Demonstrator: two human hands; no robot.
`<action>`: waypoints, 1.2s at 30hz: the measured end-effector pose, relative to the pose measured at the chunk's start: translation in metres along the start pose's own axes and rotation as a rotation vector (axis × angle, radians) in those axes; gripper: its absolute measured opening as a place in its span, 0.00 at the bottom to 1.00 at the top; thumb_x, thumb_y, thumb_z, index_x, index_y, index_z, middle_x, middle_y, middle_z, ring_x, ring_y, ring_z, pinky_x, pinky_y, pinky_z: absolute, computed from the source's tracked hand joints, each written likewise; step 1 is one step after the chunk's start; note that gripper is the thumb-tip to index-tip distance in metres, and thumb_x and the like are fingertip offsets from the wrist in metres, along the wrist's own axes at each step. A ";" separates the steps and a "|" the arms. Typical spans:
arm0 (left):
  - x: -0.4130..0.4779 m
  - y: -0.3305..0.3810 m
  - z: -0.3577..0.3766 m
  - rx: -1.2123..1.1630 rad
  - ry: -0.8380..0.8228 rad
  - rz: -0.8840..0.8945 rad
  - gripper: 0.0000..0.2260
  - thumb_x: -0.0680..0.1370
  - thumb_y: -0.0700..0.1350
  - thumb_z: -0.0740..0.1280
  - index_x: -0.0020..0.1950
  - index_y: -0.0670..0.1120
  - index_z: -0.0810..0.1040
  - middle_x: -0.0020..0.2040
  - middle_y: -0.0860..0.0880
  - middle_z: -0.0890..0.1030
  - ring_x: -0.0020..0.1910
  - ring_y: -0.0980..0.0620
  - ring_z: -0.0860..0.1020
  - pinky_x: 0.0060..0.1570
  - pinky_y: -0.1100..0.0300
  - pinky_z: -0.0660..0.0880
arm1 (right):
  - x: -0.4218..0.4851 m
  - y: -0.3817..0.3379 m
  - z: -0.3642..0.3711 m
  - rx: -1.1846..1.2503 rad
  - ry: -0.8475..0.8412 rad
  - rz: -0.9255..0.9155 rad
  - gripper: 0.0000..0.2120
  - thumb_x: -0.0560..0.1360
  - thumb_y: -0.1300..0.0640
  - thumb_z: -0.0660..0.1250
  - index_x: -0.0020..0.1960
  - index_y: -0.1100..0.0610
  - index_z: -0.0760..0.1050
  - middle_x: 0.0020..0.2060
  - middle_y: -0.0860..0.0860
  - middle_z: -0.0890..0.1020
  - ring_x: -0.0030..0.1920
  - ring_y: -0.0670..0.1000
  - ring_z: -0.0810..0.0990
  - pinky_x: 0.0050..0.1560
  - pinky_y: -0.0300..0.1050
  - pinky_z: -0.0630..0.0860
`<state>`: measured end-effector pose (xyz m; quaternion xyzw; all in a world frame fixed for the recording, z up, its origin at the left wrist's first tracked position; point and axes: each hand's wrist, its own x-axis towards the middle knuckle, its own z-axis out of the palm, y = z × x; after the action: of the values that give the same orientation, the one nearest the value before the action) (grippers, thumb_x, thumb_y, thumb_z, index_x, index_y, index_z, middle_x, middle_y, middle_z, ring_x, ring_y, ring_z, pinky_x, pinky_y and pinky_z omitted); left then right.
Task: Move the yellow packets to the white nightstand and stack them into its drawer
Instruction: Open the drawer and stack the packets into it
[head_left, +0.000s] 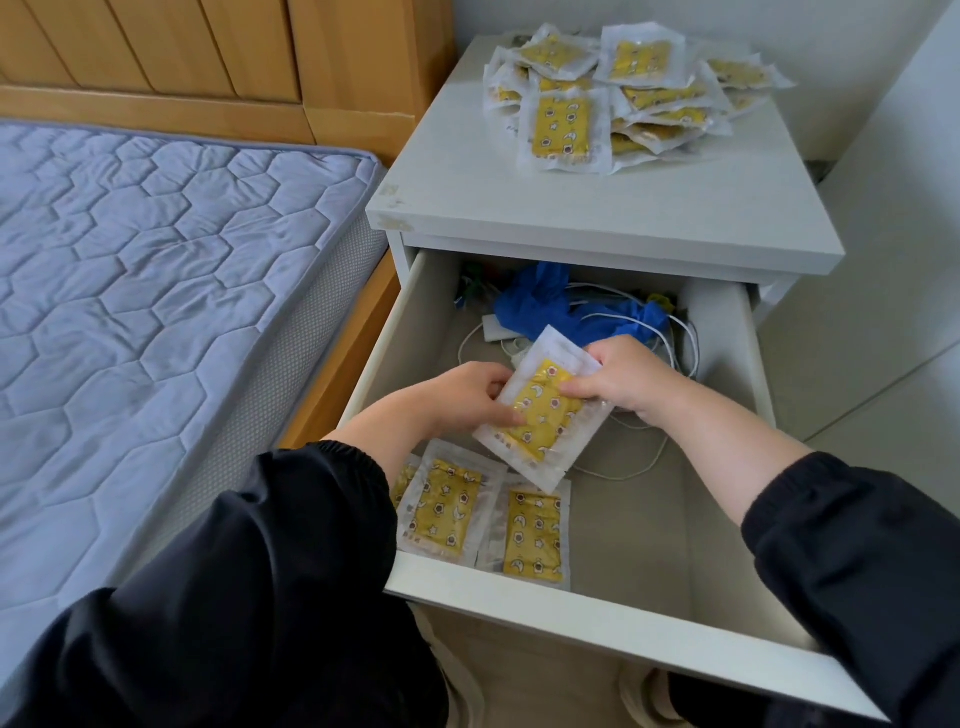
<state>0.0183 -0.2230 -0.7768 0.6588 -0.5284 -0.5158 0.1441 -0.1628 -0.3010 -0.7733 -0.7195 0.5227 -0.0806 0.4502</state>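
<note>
1. The left hand and right hand each pinch a side edge of one yellow packet over the open drawer.
2. Its long axis runs from 7 to 1 o'clock.
3. Two more packets lie flat at its 7 o'clock.

Your white nightstand carries a loose heap of yellow packets at the back right of its top, piled over one another at all angles. Below it, the drawer stands pulled out toward you. On its floor, at the front left, two packets lie flat side by side with their edges touching: the left packet and the right packet. A third packet shows only as a sliver beside the left one. At the back of the drawer lies crumpled blue material among tangled white cables, one of which loops forward across the floor. To your left, the bed's quilted mattress sits in a wooden frame.
</note>
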 end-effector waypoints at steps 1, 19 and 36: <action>0.002 -0.004 0.002 0.158 -0.008 0.006 0.21 0.74 0.44 0.73 0.66 0.46 0.73 0.59 0.49 0.80 0.57 0.50 0.79 0.60 0.55 0.75 | 0.002 0.003 -0.004 -0.063 0.015 0.040 0.08 0.69 0.60 0.75 0.45 0.62 0.79 0.45 0.57 0.83 0.46 0.56 0.81 0.46 0.47 0.76; 0.002 -0.038 0.002 1.040 -0.282 -0.156 0.30 0.68 0.50 0.77 0.65 0.46 0.69 0.62 0.47 0.74 0.60 0.45 0.74 0.58 0.51 0.73 | -0.021 0.014 0.082 -0.559 -0.335 0.061 0.16 0.71 0.50 0.72 0.55 0.57 0.78 0.53 0.54 0.79 0.52 0.54 0.77 0.46 0.43 0.72; 0.003 -0.034 0.007 1.105 -0.363 -0.145 0.35 0.67 0.50 0.79 0.69 0.47 0.66 0.64 0.47 0.73 0.62 0.46 0.73 0.60 0.51 0.73 | -0.034 0.013 0.084 -0.464 -0.301 0.072 0.34 0.66 0.53 0.77 0.68 0.55 0.66 0.63 0.54 0.68 0.60 0.55 0.74 0.57 0.46 0.75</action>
<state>0.0306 -0.2100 -0.8062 0.5717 -0.6889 -0.2769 -0.3493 -0.1376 -0.2256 -0.8199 -0.7882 0.4796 0.1651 0.3484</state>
